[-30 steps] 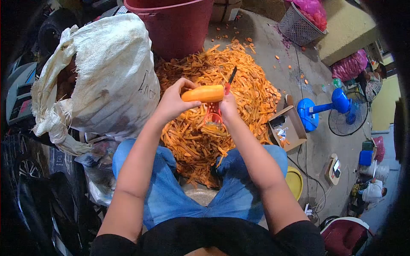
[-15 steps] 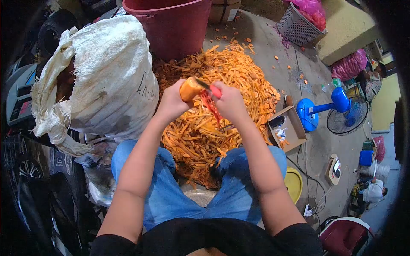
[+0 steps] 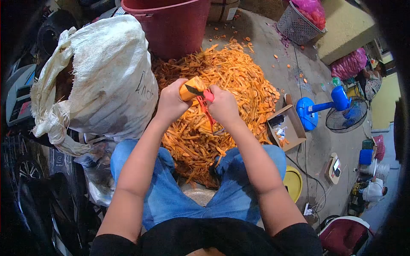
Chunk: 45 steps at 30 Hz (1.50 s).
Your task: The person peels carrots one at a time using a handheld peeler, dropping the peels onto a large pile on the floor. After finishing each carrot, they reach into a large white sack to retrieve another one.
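My left hand (image 3: 173, 102) is wrapped round a thick peeled orange carrot (image 3: 191, 88), its end pointing up and to the right. Closed on the red handle of a small knife (image 3: 194, 90), my right hand (image 3: 224, 105) holds the dark blade against the carrot. A slim red tool (image 3: 205, 110), like a peeler, hangs down from the same hand. Both hands are above a big heap of orange peelings (image 3: 239, 72) on the floor, between and beyond my knees.
Left of the heap stands a white woven sack (image 3: 111, 72), with a red tub (image 3: 171, 30) behind it. To the right are a cardboard tray (image 3: 294, 128), a blue fan (image 3: 307, 114) and a yellow lid-like disc (image 3: 293, 183). Cables cross the floor; other people sit at far right.
The knife blade has swung from the carrot's top end down across its side. My right hand has shifted slightly left and down, and the carrot has turned a little.
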Motion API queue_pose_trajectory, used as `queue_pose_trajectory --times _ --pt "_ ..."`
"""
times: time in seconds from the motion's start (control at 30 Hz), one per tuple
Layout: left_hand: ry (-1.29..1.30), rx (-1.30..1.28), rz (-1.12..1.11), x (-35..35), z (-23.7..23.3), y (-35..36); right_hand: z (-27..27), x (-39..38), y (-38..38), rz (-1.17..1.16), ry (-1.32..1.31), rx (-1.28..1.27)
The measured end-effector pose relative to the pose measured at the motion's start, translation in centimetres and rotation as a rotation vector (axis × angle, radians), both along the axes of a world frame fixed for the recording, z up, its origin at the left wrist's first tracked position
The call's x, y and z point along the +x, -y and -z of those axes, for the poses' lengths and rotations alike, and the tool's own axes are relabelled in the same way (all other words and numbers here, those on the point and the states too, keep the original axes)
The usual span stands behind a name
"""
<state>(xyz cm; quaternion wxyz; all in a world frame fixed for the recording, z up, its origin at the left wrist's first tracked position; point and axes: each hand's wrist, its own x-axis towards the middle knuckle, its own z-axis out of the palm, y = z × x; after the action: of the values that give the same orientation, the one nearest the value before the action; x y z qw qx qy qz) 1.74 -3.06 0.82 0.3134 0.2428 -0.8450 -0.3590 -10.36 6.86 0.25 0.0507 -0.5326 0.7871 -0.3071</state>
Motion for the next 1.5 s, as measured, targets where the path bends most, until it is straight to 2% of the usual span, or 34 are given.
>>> queue_pose_trajectory --times 0.07,0.13,0.17,0.2,0.23,0.3,0.33,0.43,0.47,0.5,0.57,0.7,0.8,0.87,0.9,0.97,1.03,1.07,1.1,1.13,1.17,1.2,1.23,1.3,1.33,1.4,1.47,1.5 --pt "0.007 0.011 0.013 0.2 -0.2 0.0 0.1 -0.1 0.0 0.007 -0.01 -0.008" --pt "0.17 0.225 0.078 0.5 -1.5 -0.3 1.7 -1.3 0.2 0.014 -0.02 -0.013" --pt "0.171 0.225 0.079 0.5 -1.6 -1.3 4.5 -3.4 0.6 0.006 0.224 0.102" --pt "0.065 0.106 0.295 0.3 -1.7 -2.7 6.8 -4.6 1.0 0.0 0.471 0.212" --pt "-0.042 -0.014 0.517 0.1 -1.8 -3.5 7.7 -4.7 1.0 0.01 0.476 0.205" --pt "-0.039 0.021 0.501 -0.2 -1.3 -4.2 9.7 -5.0 0.3 0.173 0.3 0.337" --pt "-0.035 0.049 0.469 -0.2 -1.1 -4.3 11.9 -5.3 0.2 0.174 0.295 0.342" --pt "-0.028 0.094 0.454 0.2 -2.3 -3.5 21.1 -5.9 0.8 0.082 0.873 0.202" --pt "-0.023 0.146 0.446 0.3 -1.9 -3.4 22.0 -5.4 0.9 0.037 0.852 0.156" --pt "-0.022 0.147 0.447 0.4 -1.6 -3.4 19.7 -4.8 0.5 0.039 0.853 0.156" --pt "0.018 0.194 0.458 0.8 -1.3 -3.1 12.1 -3.1 0.3 -0.083 0.446 0.479" --pt "0.056 0.259 0.459 1.2 -1.6 -2.8 10.9 -2.9 0.8 0.044 0.484 0.487" --pt "0.169 0.118 0.427 1.3 -1.6 -2.5 8.8 -3.7 0.9 0.048 0.373 0.52" --pt "0.508 -0.085 0.501 1.4 -0.4 -1.9 8.3 -4.8 0.7 0.171 0.312 0.497" --pt "0.507 -0.085 0.502 1.3 -0.5 -1.7 8.2 -5.6 0.5 0.171 0.312 0.497" --pt "0.802 -0.159 0.677 0.8 -1.2 -0.6 8.0 -6.8 0.4 0.263 0.268 0.374" --pt "1.053 -0.306 0.687 -0.6 -3.6 1.1 5.5 -6.4 0.0 0.26 0.331 0.307" --pt "0.944 -0.354 0.647 -1.1 -4.5 3.2 4.5 -6.2 -0.1 0.249 0.297 0.307" --pt "0.874 -0.361 0.532 -1.6 -7.7 4.7 4.0 -6.1 0.0 0.234 0.263 0.305" --pt "0.658 -0.52 0.422 -2.2 -8.9 8.2 4.1 -6.2 0.0 0.228 0.264 0.301" --pt "0.453 -0.65 0.157 -2.4 -12.4 9.0 4.3 -6.5 0.1 0.218 0.272 0.314" --pt "0.374 -0.82 -0.114 -3.2 -15.1 11.4 4.3 -6.5 0.2 0.205 0.281 0.326" --pt "0.192 -1.243 -0.299 -2.5 -17.2 13.1 4.3 -6.6 0.4 0.194 0.282 0.322" --pt "0.017 -0.972 -0.299 -1.5 -23.6 8.4 3.8 -6.5 0.4 0.211 0.356 0.374" --pt "0.024 -0.977 -0.305 -1.0 -24.7 8.6 3.6 -6.5 0.4 0.212 0.328 0.383" --pt "0.589 -0.697 -0.422 0.5 -26.0 10.5 3.4 -6.6 0.5 0.215 0.345 0.378" --pt "0.706 -0.689 -0.239 4.9 -22.8 17.7 3.8 -6.5 0.2 0.228 0.399 0.325" --pt "0.805 -0.799 -0.241 7.1 -21.4 18.6 3.8 -6.6 0.2 0.219 0.399 0.326"
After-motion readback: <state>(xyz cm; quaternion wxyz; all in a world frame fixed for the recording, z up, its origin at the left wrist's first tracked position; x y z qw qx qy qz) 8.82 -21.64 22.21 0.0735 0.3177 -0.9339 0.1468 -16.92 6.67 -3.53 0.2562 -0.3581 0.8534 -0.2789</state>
